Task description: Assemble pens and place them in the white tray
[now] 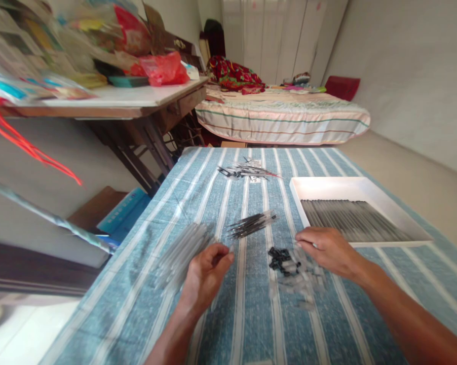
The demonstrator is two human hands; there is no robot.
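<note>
My left hand (207,268) is closed in a pinch, with the pale translucent end of what looks like a clear pen barrel (231,249) showing at the fingertips. Beside it, on the left, lies a blurred bundle of clear pen barrels (181,253). My right hand (325,248) is also pinched, near the white box's corner; whatever it holds is too small to make out. Below and left of that hand is a heap of black pen caps (283,259) and clear plastic pieces (302,284). Dark pen refills (251,224) lie in a bunch between and beyond both hands.
A shallow white box (329,185) holds a row of grey, pen-like sticks (346,220). Farther back lies a pile of thin black pieces (247,171) on the striped tablecloth (137,299). A cluttered desk (137,99) stands left, a bed (285,116) behind.
</note>
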